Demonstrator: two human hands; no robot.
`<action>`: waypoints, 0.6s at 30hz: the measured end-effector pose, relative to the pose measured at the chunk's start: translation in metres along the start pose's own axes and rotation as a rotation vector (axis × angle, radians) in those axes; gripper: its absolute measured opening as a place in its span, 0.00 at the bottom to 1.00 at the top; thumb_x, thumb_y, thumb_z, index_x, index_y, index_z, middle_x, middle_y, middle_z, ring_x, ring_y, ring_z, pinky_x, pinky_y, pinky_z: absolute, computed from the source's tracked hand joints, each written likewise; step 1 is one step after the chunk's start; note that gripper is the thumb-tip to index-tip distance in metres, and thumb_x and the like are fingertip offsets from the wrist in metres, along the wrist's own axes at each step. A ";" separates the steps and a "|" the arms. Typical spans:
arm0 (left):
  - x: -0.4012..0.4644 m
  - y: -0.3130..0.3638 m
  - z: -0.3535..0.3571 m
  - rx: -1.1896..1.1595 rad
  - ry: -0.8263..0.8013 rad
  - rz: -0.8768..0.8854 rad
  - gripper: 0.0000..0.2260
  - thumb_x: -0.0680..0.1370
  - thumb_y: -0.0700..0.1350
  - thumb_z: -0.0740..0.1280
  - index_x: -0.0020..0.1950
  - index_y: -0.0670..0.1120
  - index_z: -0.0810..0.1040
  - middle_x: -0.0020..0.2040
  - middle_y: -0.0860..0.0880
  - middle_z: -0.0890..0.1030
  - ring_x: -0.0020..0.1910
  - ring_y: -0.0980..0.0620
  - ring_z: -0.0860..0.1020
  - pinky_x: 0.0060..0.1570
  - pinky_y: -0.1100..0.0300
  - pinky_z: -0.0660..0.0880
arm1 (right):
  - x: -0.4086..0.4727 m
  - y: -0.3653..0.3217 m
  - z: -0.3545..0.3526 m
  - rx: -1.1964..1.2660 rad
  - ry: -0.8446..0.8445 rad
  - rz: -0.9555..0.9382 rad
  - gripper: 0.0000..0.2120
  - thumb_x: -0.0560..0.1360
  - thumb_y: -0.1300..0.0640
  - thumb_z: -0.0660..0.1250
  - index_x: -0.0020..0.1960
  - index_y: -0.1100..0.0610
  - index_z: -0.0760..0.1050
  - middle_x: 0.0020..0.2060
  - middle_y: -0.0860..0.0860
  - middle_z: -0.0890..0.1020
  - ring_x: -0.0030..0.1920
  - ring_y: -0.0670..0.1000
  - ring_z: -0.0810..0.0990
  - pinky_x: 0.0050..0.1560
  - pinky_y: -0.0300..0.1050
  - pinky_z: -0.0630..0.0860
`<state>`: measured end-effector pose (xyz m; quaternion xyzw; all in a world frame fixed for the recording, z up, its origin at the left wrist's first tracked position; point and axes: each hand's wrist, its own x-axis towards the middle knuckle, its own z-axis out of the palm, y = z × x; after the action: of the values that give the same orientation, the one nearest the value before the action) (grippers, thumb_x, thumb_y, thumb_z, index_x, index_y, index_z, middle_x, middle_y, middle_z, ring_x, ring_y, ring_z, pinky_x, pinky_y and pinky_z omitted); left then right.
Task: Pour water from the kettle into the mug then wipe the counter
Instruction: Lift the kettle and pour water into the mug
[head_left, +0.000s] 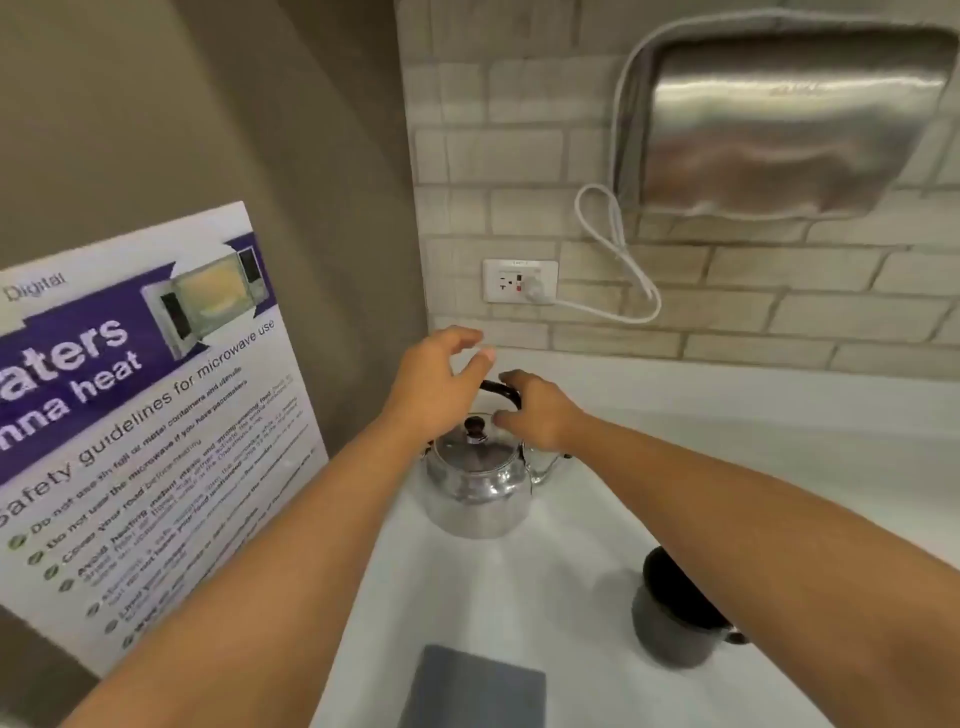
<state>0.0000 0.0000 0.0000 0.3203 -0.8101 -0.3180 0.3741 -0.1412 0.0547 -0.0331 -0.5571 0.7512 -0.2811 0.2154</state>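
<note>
Reaching forward from the bottom of the head view, both bare arms meet over a shiny metal kettle (475, 480) that stands on the white worktop (753, 431) close to the corner where the tiled wall meets a plain grey one. The left hand (436, 384) hovers just above and behind the kettle's black handle (501, 391), fingers spread and loosely curled, holding nothing. The right hand (537, 415) sits at the right end of that handle with its fingers curved around it; whether they actually grip it or only touch it cannot be told. The kettle's lid, with a dark knob (474, 426), is on, and its spout points right.

Nearer the camera and to the right, a dark grey mug (670, 618) stands upright on the worktop, partly hidden by the right forearm, well apart from the kettle. A flat grey cloth (475, 688) lies at the bottom edge, between the two arms.

A poster (150, 431) about microwave safety leans against the left wall. On the tiled wall are a white socket (519, 281) with a plug and looped white cable (618, 249), and above it a steel hand dryer (779, 124).
</note>
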 end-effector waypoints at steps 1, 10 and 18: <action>0.006 -0.005 0.003 -0.016 -0.002 -0.038 0.16 0.79 0.50 0.66 0.65 0.46 0.77 0.63 0.50 0.78 0.62 0.57 0.73 0.58 0.65 0.65 | 0.005 0.000 0.004 0.003 0.041 -0.017 0.27 0.73 0.59 0.66 0.70 0.60 0.65 0.64 0.59 0.74 0.62 0.59 0.74 0.52 0.41 0.68; 0.028 -0.070 0.031 0.048 0.045 -0.253 0.23 0.80 0.55 0.59 0.40 0.37 0.77 0.35 0.42 0.79 0.35 0.44 0.75 0.36 0.54 0.72 | 0.016 0.012 0.005 0.201 0.162 0.002 0.11 0.71 0.65 0.65 0.52 0.59 0.77 0.36 0.47 0.77 0.35 0.46 0.74 0.35 0.36 0.69; 0.025 -0.056 0.040 -0.063 0.187 -0.197 0.19 0.74 0.43 0.63 0.25 0.46 0.60 0.19 0.53 0.60 0.22 0.56 0.59 0.21 0.64 0.55 | -0.013 0.010 -0.018 0.300 0.097 -0.030 0.14 0.73 0.65 0.69 0.58 0.58 0.76 0.50 0.56 0.82 0.45 0.49 0.78 0.53 0.44 0.75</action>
<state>-0.0296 -0.0415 -0.0532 0.4148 -0.7260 -0.3471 0.4247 -0.1559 0.0730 -0.0261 -0.5158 0.7017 -0.4198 0.2554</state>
